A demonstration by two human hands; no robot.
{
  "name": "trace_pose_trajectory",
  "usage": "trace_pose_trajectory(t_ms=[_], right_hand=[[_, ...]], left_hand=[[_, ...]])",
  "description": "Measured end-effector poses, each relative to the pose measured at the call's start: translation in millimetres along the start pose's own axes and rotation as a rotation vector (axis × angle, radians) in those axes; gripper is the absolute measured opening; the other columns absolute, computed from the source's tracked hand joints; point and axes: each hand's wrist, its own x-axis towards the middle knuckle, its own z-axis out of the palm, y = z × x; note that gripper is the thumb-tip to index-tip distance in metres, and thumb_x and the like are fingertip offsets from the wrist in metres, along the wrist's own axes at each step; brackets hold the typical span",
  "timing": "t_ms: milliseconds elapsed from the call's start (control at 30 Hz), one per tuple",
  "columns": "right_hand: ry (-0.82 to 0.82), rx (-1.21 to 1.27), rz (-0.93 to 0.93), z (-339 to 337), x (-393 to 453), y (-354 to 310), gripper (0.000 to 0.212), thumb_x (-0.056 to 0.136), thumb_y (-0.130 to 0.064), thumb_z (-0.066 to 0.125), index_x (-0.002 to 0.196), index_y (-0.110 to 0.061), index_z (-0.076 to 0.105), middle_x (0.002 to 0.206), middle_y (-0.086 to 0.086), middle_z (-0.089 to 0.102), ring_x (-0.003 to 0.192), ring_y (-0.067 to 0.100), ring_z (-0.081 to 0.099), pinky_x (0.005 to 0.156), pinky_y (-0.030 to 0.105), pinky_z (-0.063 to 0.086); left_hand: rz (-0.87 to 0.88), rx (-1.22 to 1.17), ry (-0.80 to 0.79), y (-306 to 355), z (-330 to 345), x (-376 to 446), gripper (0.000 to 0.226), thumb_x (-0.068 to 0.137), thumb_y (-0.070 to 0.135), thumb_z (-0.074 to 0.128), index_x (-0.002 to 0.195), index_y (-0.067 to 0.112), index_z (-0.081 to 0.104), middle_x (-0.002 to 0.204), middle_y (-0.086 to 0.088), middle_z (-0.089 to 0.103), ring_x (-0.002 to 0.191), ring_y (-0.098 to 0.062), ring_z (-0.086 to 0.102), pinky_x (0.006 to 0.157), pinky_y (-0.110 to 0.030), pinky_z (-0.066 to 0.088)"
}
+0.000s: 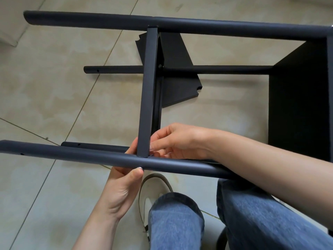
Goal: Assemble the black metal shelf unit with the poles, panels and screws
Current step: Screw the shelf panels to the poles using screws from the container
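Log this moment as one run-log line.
step: fix middle panel to near pole | left hand: grips pole | right hand: fingers at joint | screw: not visible

I'm looking steeply down from the head camera, close over my hands (158,152) and knees, facing the floor (54,78); it's the only view.

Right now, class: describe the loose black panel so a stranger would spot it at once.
Start at the shelf frame lying on its side on the tiled floor. Look through it, behind the middle panel. The loose panel lies flat on the tiles, alone unattached, with notched corners.
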Motion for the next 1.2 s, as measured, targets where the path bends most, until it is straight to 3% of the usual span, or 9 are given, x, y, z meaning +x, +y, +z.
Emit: trace_pose_trajectory(t_ms=[200, 367, 467, 633, 933, 1067, 1200], right_hand=[[-0.065, 0.051, 0.069, -5.4, 1.1, -3.7, 0.008, 0.093, -0.006, 0.061, 0.095, -0.005, 0.069, 0.075, 0.003, 0.067, 0.063, 0.009, 0.06, 0.067, 0.019, 0.053], [-0.049, -0.014, 0.077, -6.4, 1.7, -4.2, 0.014, 0.094, -0.008, 0.062, 0.083, -0.011, 0.071, 0.074, 0.001, 0.068, 0.065, 0.01, 0.057, 0.065, 0.018, 0.051], [-0.042, -0.041, 0.08, -3.9, 5.5, -2.7, 0.022, 0.093, -0.011, 0.063, 0.073, -0.013, 0.072, 0.075, 0.003, 0.065, 0.066, 0.012, 0.054, 0.07, 0.022, 0.048], [-0.039, -0.062, 0.106, -2.0, 6.8, -3.9, 0.018, 0.092, -0.014, 0.065, 0.076, -0.01, 0.074, 0.072, 0.005, 0.06, 0.064, 0.013, 0.05, 0.072, 0.024, 0.046], [-0.065, -0.155, 0.119, -4.3, 0.3, -9.2, 0.037, 0.094, -0.011, 0.06, 0.06, -0.019, 0.073, 0.062, -0.002, 0.063, 0.064, 0.012, 0.053, 0.07, 0.026, 0.047], [-0.018, -0.231, 0.137, -2.0, 0.5, -9.6, 0.026, 0.093, -0.023, 0.065, 0.07, -0.018, 0.075, 0.075, 0.002, 0.065, 0.075, 0.016, 0.054, 0.073, 0.03, 0.047], [-0.005, -0.257, 0.139, 1.0, 3.0, -6.6, 0.041, 0.092, -0.031, 0.066, 0.052, -0.02, 0.07, 0.064, -0.001, 0.058, 0.064, 0.012, 0.051, 0.068, 0.027, 0.043]], left_hand=[[0.003, 0.018, 0.004, -0.4, -0.3, -0.2, 0.09, 0.06, 0.03, 0.096, 0.141, 0.018, 0.058, 0.131, -0.011, 0.066, 0.128, -0.027, 0.059, 0.1, -0.026, 0.049], [0.007, 0.023, 0.033, 1.1, 2.6, -1.3, 0.078, 0.052, 0.034, 0.1, 0.124, 0.029, 0.072, 0.124, -0.006, 0.071, 0.12, -0.02, 0.065, 0.096, -0.023, 0.051], [0.002, 0.007, 0.025, 1.1, 3.5, -1.3, 0.083, 0.055, 0.032, 0.099, 0.131, 0.025, 0.067, 0.128, -0.011, 0.068, 0.123, -0.027, 0.063, 0.098, -0.027, 0.051], [0.0, -0.011, 0.028, -0.2, 1.3, -1.4, 0.091, 0.058, 0.031, 0.098, 0.14, 0.021, 0.058, 0.136, -0.019, 0.061, 0.131, -0.037, 0.054, 0.106, -0.034, 0.047], [0.006, -0.03, 0.008, 2.8, 8.1, -2.1, 0.082, 0.059, 0.029, 0.097, 0.133, 0.025, 0.064, 0.13, -0.012, 0.067, 0.125, -0.026, 0.062, 0.098, -0.026, 0.051], [0.011, -0.021, 0.019, 1.6, 7.0, -1.4, 0.084, 0.057, 0.031, 0.097, 0.133, 0.026, 0.064, 0.13, -0.013, 0.067, 0.127, -0.029, 0.06, 0.099, -0.026, 0.05], [0.007, -0.024, 0.034, 0.7, 5.8, -1.7, 0.087, 0.053, 0.033, 0.099, 0.133, 0.026, 0.064, 0.129, -0.014, 0.067, 0.126, -0.031, 0.06, 0.101, -0.028, 0.049]])
